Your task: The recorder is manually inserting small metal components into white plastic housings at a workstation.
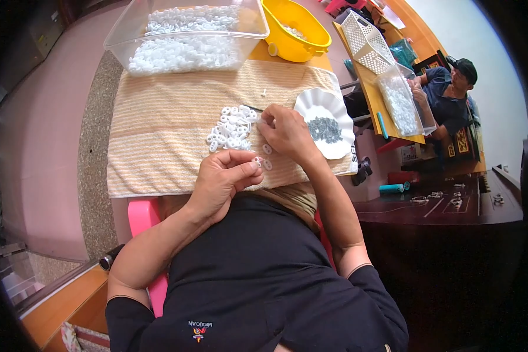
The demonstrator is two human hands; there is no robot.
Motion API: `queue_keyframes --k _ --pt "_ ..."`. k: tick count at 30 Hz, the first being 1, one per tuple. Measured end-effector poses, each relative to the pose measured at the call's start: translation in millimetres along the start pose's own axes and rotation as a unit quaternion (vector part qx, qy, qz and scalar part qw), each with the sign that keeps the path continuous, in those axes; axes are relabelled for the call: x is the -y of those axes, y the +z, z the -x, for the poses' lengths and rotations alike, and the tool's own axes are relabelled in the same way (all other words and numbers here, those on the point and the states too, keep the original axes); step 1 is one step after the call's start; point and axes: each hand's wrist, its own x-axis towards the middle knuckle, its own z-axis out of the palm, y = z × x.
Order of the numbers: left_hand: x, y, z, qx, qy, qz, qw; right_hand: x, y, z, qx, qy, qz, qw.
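Observation:
Between the thumb and forefinger of my left hand [220, 176] is a small white plastic part [257, 160], close to the towel's near edge. My right hand [288, 132] is closed just beyond it, with a thin dark tool [251, 107] sticking out past the fingers to the left; the fingers hide the rest of it. A loose pile of white oval plastic parts with holes [233, 129] lies left of my right hand. Two more white ovals [267, 165] rest between my hands. Right of my right hand, a white scalloped dish [311, 105] holds many small grey translucent pieces [325, 130].
A striped beige towel [158, 135] covers the table. At its far side stand a clear bin [185, 36] of white parts and a yellow basin [299, 50]. A tiny white piece [264, 92] lies beyond my right hand. Another person [443, 88] sits at a table at right.

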Motion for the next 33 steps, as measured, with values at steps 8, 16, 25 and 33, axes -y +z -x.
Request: queue_keyframes --k 8,16,25,33 --pt "-0.7 0.3 0.2 -0.001 -0.002 -0.001 1.000 1.1 -16.2 5.4 0.008 -0.069 0.006 0.998" --pt "-0.6 -0.4 0.2 -0.003 -0.009 -0.003 1.000 -1.9 -30.1 1.2 0.091 -0.112 0.088 0.986" --pt "-0.2 -0.8 -0.1 0.000 -0.007 0.005 1.000 -6.8 -19.4 0.4 0.081 -0.130 0.073 0.985" --pt "-1.3 1.3 0.7 -0.007 -0.004 0.010 1.000 3.9 -31.4 7.9 0.133 -0.104 0.089 0.982"
